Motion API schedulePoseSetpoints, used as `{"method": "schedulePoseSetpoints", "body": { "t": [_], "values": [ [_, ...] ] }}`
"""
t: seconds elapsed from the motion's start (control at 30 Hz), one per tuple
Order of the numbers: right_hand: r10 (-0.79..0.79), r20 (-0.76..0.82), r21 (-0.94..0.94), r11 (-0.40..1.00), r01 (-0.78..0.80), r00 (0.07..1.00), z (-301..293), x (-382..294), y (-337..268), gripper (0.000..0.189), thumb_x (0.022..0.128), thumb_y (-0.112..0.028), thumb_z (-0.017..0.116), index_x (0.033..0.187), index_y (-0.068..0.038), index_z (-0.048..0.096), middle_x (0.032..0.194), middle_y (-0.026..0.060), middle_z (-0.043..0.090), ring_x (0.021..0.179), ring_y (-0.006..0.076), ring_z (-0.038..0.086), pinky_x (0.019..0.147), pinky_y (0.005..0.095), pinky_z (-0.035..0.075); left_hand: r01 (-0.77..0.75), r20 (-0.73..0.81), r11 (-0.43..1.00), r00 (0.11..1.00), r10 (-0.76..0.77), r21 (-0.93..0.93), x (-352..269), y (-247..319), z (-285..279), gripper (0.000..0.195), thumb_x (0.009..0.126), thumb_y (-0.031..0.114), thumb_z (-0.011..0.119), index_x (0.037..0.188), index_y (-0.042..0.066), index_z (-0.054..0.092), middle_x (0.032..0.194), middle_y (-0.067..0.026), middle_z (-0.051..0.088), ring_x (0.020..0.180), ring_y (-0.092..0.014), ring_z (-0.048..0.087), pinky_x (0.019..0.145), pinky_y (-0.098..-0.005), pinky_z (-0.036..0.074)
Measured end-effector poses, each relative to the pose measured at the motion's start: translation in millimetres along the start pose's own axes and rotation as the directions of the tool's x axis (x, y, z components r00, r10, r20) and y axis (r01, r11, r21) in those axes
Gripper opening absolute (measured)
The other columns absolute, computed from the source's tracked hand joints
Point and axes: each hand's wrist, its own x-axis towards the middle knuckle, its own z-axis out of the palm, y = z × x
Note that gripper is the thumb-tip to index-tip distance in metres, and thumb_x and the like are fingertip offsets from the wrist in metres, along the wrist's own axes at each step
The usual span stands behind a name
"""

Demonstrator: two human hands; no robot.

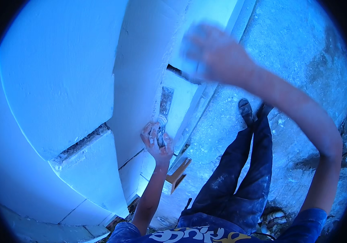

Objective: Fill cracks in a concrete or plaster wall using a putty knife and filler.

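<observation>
My left hand (pixel 156 142), whitened with powder or paste, is closed around the handle of a putty knife (pixel 166 98). The knife's flat, smeared blade points away from me, close to the pale wall (pixel 181 94). A dab of white paste (pixel 162 119) clings where blade meets handle. My right hand (pixel 210 51) is raised farther out, over the wall's edge, and blurred by motion. Whether its fingers hold anything cannot be made out. Between the hands, a dark narrow slot (pixel 176 70) cuts across the wall.
At left, another broad wall face (pixel 67 76) has a rough dark gap (pixel 84 141). A tan object, possibly a stool (pixel 178 176), stands low beside the wall. My shoes (pixel 246 111) rest on rough concrete ground (pixel 285 63). Small debris (pixel 273 217) lies near my legs.
</observation>
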Motion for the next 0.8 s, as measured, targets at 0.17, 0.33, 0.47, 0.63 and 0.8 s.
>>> {"method": "schedulePoseSetpoints", "body": {
  "t": [0.17, 0.33, 0.47, 0.63, 0.8],
  "values": [
    [0.337, -0.144, -0.187, 0.914, -0.360, 0.930, -51.9, 34.9, 56.4, 0.034, 0.080, -0.035, 0.073, 0.096, -0.005, 0.072, 0.107, 0.0176, 0.062, 0.108, 0.0354, 0.057, 0.096, 0.0465, 0.047, 0.000, -0.011, 1.000, 1.000, -0.001, -0.018, -1.6, 2.5, 8.9, 0.034, 0.087, 0.016, 0.059, 0.118, 0.002, 0.058, 0.117, -0.0204, 0.051, 0.109, -0.038, 0.051, 0.094, -0.0520, 0.042],
    [-0.064, 0.107, -0.034, 0.997, 0.068, 0.992, -9.6, 9.9, -12.8, 0.037, 0.082, -0.038, 0.074, 0.109, -0.014, 0.072, 0.130, 0.0068, 0.060, 0.127, 0.0317, 0.053, 0.110, 0.0449, 0.042, -0.007, -0.004, 1.000, 1.000, 0.007, 0.027, -4.5, -3.1, 0.8, 0.036, 0.087, 0.014, 0.059, 0.120, 0.001, 0.056, 0.117, -0.0209, 0.051, 0.109, -0.039, 0.051, 0.094, -0.0530, 0.042],
    [0.297, -0.077, -0.140, 0.942, -0.305, 0.952, -53.4, 48.4, 62.5, 0.033, 0.082, -0.034, 0.071, 0.099, -0.005, 0.072, 0.108, 0.0185, 0.061, 0.108, 0.0374, 0.056, 0.097, 0.0473, 0.046, 0.018, -0.012, 1.000, 1.000, -0.017, 0.011, -4.4, 1.3, 8.3, 0.036, 0.087, 0.014, 0.059, 0.121, 0.001, 0.056, 0.118, -0.0217, 0.052, 0.109, -0.040, 0.051, 0.094, -0.0526, 0.042],
    [0.122, 0.086, -0.116, 0.987, -0.112, 0.989, -17.8, 20.6, -6.0, 0.042, 0.088, -0.038, 0.067, 0.114, -0.005, 0.067, 0.126, 0.0227, 0.056, 0.123, 0.0469, 0.051, 0.107, 0.0532, 0.040, 0.047, 0.004, 0.996, 0.999, -0.048, 0.071, 3.1, 7.7, 1.6, 0.037, 0.089, 0.015, 0.062, 0.122, -0.002, 0.058, 0.119, -0.0218, 0.057, 0.110, -0.039, 0.052, 0.094, -0.0500, 0.044],
    [0.047, 0.137, 0.013, 0.999, -0.049, 0.989, -19.0, 12.3, -7.3, 0.050, 0.082, -0.036, 0.074, 0.121, -0.007, 0.066, 0.129, 0.0207, 0.056, 0.123, 0.0450, 0.051, 0.110, 0.0545, 0.037, 0.036, -0.060, 0.994, 0.998, -0.030, 0.105, -11.2, -3.7, 8.0, 0.033, 0.088, 0.014, 0.064, 0.116, -0.002, 0.059, 0.116, -0.0218, 0.058, 0.106, -0.039, 0.054, 0.092, -0.0505, 0.045]
  ]
}}
